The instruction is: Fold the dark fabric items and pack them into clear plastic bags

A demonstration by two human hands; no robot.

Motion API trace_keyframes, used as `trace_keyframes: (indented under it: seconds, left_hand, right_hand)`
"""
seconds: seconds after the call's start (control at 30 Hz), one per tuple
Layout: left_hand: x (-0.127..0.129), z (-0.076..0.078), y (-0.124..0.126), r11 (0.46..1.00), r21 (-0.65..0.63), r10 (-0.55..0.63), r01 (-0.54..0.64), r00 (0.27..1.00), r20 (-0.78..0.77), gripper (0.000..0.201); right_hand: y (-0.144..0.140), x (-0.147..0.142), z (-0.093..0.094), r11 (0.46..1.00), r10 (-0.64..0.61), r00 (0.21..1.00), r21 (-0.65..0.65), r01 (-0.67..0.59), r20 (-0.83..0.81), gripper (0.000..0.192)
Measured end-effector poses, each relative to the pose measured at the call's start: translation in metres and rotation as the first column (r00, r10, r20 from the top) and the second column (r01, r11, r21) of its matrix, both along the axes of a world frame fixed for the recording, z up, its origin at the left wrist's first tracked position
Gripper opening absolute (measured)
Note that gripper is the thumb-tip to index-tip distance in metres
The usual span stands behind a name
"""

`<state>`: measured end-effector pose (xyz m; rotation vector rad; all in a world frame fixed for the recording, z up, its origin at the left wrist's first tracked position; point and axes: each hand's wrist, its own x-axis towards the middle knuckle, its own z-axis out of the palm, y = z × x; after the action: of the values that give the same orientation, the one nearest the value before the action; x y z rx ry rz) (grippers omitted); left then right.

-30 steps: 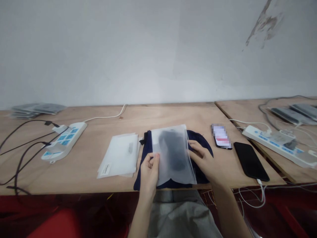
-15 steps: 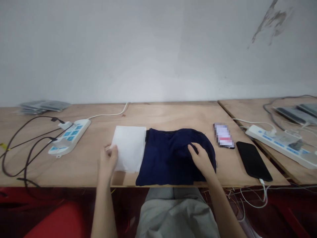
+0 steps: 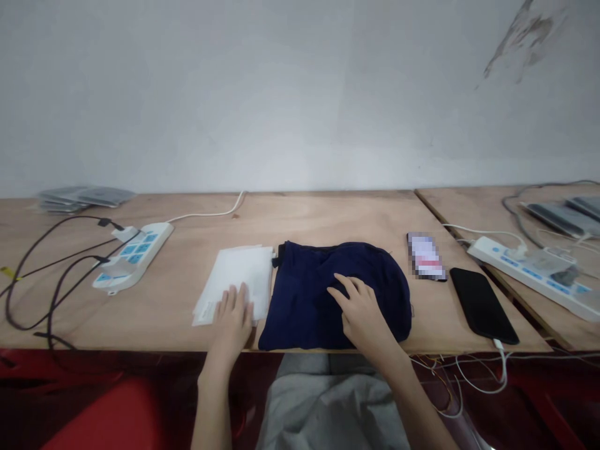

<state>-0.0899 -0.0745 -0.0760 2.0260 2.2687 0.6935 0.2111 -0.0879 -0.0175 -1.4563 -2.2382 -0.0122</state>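
A folded piece of dark navy cloth (image 3: 304,294) lies at the front edge of the table, its right end rounded. Over its right half is my right hand (image 3: 363,312), open, fingers spread on or just above the fabric. To the left of the cloth is a small stack of white sheets or sleeves (image 3: 244,269), slightly fanned, with faint print at the lower left. My left hand (image 3: 232,319) rests flat on the lower part of this stack, fingers stretched out. Neither hand grips anything.
A power strip (image 3: 135,253) with black cables stands on the left, another power strip (image 3: 529,269) on the right. Two phones, one lit (image 3: 425,256) and one dark (image 3: 482,306), lie right of the cloth. Flat packets (image 3: 84,197) sit at the back left.
My left hand has gone from pinching the white stack's left edge to lying flat on it; the sheets are now fanned leftward. My right hand has shifted slightly left and its fingers have spread.
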Motion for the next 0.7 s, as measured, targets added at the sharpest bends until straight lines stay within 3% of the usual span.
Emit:
trace_keyframes:
  seconds: [0.07, 0.13, 0.27, 0.33, 0.4, 0.5, 0.53, 0.6, 0.7]
  left_hand:
    - [-0.001, -0.003, -0.002, 0.999, -0.054, -0.004, 0.003, 1.000, -0.014, 0.054]
    - [0.002, 0.004, -0.004, 1.000, -0.020, -0.010, 0.010, 1.000, -0.020, 0.053]
    - [0.026, 0.034, -0.010, 0.970, 0.243, -0.034, 0.027, 0.999, 0.025, 0.041]
    - [0.046, 0.049, -0.013, 0.943, 0.324, -0.108, 0.071, 0.989, 0.098, 0.035]
    - [0.069, 0.061, -0.016, 0.933, 0.325, -0.220, 0.156, 0.960, 0.172, 0.030]
    - [0.105, 0.069, -0.016, 0.930, 0.237, -0.336, 0.279, 0.909, 0.248, 0.028]
    - [0.116, 0.069, -0.015, 0.932, 0.201, -0.348, 0.302, 0.900, 0.262, 0.030]
    - [0.138, 0.065, -0.010, 0.937, 0.129, -0.348, 0.325, 0.898, 0.269, 0.036]
    - [0.168, 0.057, 0.001, 0.955, 0.038, -0.294, 0.293, 0.929, 0.225, 0.046]
  right_hand:
    - [0.006, 0.003, -0.005, 1.000, -0.018, 0.999, -0.006, 0.018, 0.048, 0.058]
    - [0.012, 0.007, -0.007, 1.000, -0.018, 0.998, -0.019, 0.019, 0.060, 0.051]
    - [0.018, 0.012, -0.001, 0.998, -0.018, 1.000, -0.058, 0.018, 0.008, 0.030]
    - [0.020, 0.015, 0.004, 0.998, -0.016, 0.993, -0.066, 0.008, -0.119, 0.024]
    - [0.021, 0.021, 0.007, 0.999, -0.016, 0.947, -0.046, 0.001, -0.320, 0.017]
    - [0.020, 0.032, 0.006, 0.987, -0.147, 0.771, -0.046, 0.151, -0.620, 0.012]
    - [0.020, 0.037, 0.004, 0.964, -0.241, 0.689, -0.087, 0.251, -0.683, 0.018]
    - [0.018, 0.045, -0.001, 0.865, -0.451, 0.533, -0.204, 0.458, -0.716, 0.030]
    - [0.015, 0.057, -0.012, 0.712, -0.624, 0.419, -0.258, 0.654, -0.660, 0.044]
